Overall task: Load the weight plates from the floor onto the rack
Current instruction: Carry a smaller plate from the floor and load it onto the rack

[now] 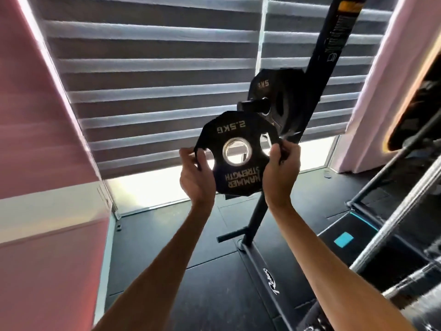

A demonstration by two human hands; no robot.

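Observation:
I hold a black 2.5 kg weight plate (235, 132) upright in front of me, its gold lettering upside down and its steel-ringed centre hole facing me. My left hand (195, 174) grips its left edge through a grip slot. My right hand (282, 167) grips its right edge. The plate sits just below and left of the rack's horizontal peg (253, 105), apart from it. Black 5 kg plates (276, 99) hang on that peg against the rack's black upright post (327, 58).
A lower bare peg (230, 236) sticks out left near the post's foot. The rack's base rail (265, 271) runs along the black rubber floor. A barbell (391, 223) and bench frame crowd the right side. Striped blinds cover the window ahead; pink walls stand left and right.

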